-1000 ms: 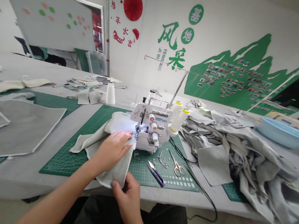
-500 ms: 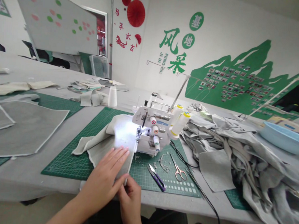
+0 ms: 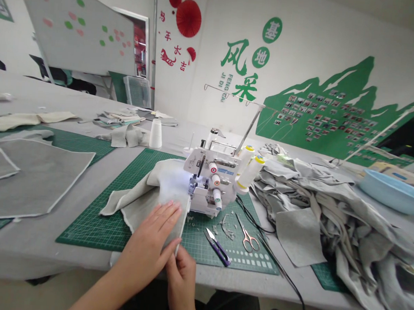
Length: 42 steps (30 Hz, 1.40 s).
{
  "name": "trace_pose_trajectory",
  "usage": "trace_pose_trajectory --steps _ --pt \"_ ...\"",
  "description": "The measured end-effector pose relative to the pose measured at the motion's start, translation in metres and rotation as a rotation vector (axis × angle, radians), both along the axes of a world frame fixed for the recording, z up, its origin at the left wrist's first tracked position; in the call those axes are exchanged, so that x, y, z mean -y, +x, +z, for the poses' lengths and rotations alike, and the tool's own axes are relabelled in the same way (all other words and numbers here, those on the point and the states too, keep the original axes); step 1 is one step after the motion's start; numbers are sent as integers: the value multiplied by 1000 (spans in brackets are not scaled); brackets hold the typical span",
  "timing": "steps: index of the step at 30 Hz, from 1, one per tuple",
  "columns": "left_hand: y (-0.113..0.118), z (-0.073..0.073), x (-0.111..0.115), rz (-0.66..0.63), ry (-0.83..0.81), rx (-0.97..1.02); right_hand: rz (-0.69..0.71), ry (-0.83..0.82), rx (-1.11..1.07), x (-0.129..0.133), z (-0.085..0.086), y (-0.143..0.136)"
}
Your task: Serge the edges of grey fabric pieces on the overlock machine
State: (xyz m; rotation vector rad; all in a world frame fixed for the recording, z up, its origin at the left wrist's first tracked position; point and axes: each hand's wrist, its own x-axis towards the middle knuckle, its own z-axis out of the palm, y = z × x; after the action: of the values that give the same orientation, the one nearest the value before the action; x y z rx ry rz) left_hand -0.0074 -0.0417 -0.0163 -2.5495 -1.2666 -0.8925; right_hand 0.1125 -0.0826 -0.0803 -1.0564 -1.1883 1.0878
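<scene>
A piece of grey fabric (image 3: 145, 207) with a pale stitched edge lies under the lit needle area of a white overlock sewing machine (image 3: 211, 178). My left hand (image 3: 154, 235) rests flat on it, fingers stretched towards the machine and thumb by the near edge. Just below, my right hand (image 3: 182, 269) is closed, pinching the fabric's near right edge between thumb and fingers. Purple-handled thread snips (image 3: 218, 248) and a pair of scissors (image 3: 247, 236) lie right of my hands, beside thread trimmings (image 3: 227, 228).
A green cutting mat (image 3: 96, 218) lies beneath the machine. Heaped grey fabric (image 3: 332, 217) and a light blue basin (image 3: 392, 190) occupy the right. Edged grey panels (image 3: 42, 174) lie left. A white thread cone (image 3: 156, 134) stands behind. Black cables (image 3: 281, 265) hang over the front edge.
My left hand has shifted slightly to the right on the fabric. The lit patch near the needle looks dimmer. My right hand keeps its pinch at almost the same spot.
</scene>
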Motion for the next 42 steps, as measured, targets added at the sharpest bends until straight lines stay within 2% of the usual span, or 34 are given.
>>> trace_pose_trajectory --steps 16,28,34,37,42 --pt "0 3 -2 -13 -17 22 -10 14 4 1 -2 -1" --pt "6 7 -21 -6 -2 -20 -62 -73 -147 -10 14 -2" --pt "3 10 -33 -12 -16 -24 -62 -84 -200 -19 16 -4" --pt "1 13 -27 -40 -14 -6 -72 -67 -205 -24 17 -5" --pt "-1 13 -2 -90 25 9 -78 -47 -268 -29 19 -7"
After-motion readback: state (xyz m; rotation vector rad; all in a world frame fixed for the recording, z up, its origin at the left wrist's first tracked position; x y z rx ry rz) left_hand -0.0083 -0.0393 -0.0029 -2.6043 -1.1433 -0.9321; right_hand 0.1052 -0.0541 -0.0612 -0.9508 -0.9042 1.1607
